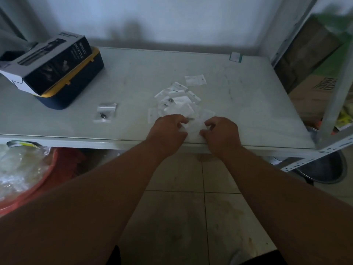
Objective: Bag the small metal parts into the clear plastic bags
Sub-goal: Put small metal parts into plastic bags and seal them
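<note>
A pile of small clear plastic bags [178,98] lies in the middle of the pale table [248,111]. Both hands hold one clear bag [194,129] near the table's front edge. My left hand [168,131] pinches its left side, and a small metal part [191,119] shows at its fingertips. My right hand [222,132] pinches the bag's right side. A bag with dark metal parts inside [104,114] lies alone to the left.
A black spray bottle box [49,60] rests on a navy and yellow case [76,87] at the table's back left. A metal shelf frame [336,104] with cartons stands at the right. A red basin with plastic [28,178] sits on the floor at left.
</note>
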